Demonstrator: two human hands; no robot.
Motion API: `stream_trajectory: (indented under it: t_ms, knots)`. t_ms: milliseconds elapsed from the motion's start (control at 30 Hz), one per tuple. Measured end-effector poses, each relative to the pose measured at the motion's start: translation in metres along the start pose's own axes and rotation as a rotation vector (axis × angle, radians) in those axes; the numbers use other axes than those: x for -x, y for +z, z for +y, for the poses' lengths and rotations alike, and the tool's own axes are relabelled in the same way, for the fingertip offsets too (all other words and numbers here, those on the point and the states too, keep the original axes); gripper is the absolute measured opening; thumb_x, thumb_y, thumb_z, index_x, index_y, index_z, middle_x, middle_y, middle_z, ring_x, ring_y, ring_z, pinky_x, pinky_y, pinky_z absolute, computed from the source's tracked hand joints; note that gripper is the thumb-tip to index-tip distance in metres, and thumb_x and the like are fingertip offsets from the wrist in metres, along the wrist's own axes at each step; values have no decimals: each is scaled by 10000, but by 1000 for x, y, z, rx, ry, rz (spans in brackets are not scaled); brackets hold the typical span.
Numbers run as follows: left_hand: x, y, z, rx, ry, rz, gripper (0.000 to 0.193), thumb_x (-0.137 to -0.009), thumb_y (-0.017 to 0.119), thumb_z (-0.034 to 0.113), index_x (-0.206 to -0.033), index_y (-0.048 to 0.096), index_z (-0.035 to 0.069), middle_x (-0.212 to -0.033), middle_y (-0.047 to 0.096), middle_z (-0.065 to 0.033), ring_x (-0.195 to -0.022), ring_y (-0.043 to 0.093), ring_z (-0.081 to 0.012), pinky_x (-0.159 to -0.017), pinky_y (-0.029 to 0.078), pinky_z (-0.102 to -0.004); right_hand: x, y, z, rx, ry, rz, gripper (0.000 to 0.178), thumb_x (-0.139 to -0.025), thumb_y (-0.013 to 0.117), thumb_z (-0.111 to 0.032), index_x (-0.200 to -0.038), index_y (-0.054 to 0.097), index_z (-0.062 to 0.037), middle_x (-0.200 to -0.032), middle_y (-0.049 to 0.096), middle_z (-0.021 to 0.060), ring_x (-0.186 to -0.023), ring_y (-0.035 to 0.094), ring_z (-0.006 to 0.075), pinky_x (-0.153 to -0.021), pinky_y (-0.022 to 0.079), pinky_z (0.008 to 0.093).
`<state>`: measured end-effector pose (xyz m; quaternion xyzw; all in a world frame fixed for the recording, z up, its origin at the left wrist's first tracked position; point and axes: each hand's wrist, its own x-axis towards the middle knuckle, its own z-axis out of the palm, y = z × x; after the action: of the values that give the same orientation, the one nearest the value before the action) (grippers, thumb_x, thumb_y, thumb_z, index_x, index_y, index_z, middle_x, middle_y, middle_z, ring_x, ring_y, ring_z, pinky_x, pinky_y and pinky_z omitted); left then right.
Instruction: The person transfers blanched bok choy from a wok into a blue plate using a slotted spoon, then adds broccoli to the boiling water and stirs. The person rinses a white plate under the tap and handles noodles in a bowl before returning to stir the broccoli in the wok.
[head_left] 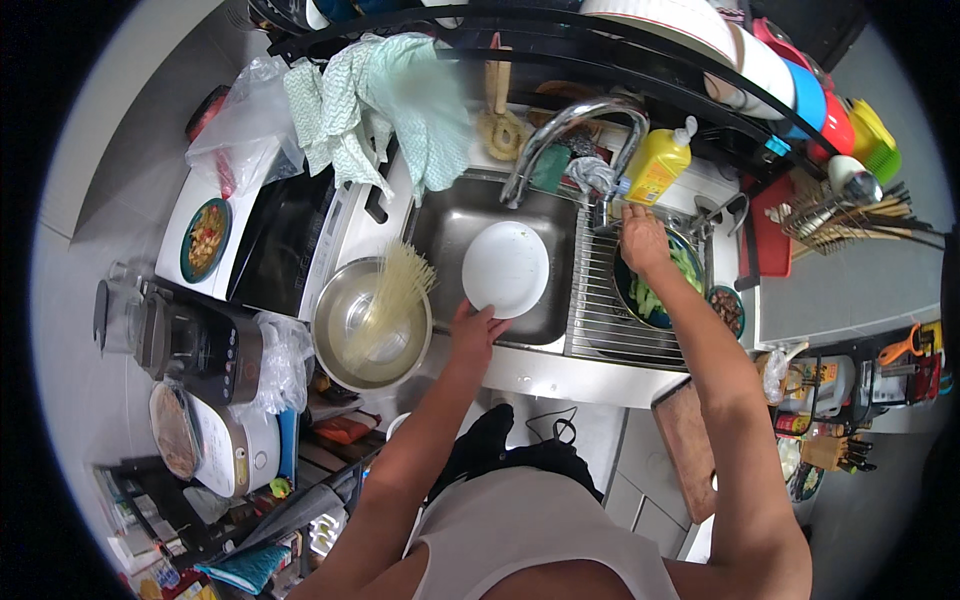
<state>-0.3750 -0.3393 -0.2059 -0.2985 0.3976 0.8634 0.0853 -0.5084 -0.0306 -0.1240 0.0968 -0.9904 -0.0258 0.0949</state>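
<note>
My left hand (475, 328) grips the near rim of a white plate (506, 268), held over the steel sink (440, 225). A few small specks show near the plate's far edge. My right hand (643, 240) reaches beside the base of the chrome faucet (575, 118), its fingers bent together and the fingertips hidden. Under that wrist, a dark bowl of cut green vegetables (648, 300) sits on the wire drying rack (595, 325). Close by stands a yellow soap bottle (660, 165). Left of the sink, a steel bowl (330, 335) holds a bundle of thin pale noodles (392, 300).
Green-and-white cloths (415, 110) hang from the black shelf above the sink. Farther left are a bowl of chopped food (206, 240) and a dark coffee machine (215, 345). A small bowl of dark pieces (726, 310) stands at right; a wooden board (685, 450) leans below the counter.
</note>
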Motion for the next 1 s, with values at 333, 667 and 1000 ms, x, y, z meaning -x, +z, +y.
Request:
stream_trajectory:
  t_ms: [333, 667, 1000]
  knots:
    - [-70, 24, -12, 215, -41, 125, 531, -940, 524, -79, -1430, 363, 47, -1351, 507, -215, -1186, 598, -409, -1029, 523, -565, -20, 15, -15, 124, 39, -437, 234, -882, 538, -123, -1006, 730, -78, -1053, 726, 174, -1002, 698, 326, -903, 513, 477]
    - [-140, 11, -24, 227, 104, 207, 577, -901, 511, -101, -1439, 372, 57, -1350, 501, -203, -1133, 623, -398, -911, 603, -528, 35, -47, -50, -384, -70, 129, 444, -829, 630, 14, -1269, 568, 7, -1242, 603, 214, -1065, 608, 419, -910, 508, 463]
    - [-176, 0, -37, 244, 0, 76, 524, -892, 518, -97, -1390, 436, 45, -1315, 517, -211, -1143, 604, -418, -958, 558, -587, 179, -72, -76, -880, 351, -75, 398, -909, 644, 6, -1302, 580, 14, -1119, 649, 224, -835, 705, 305, -625, 569, 329]
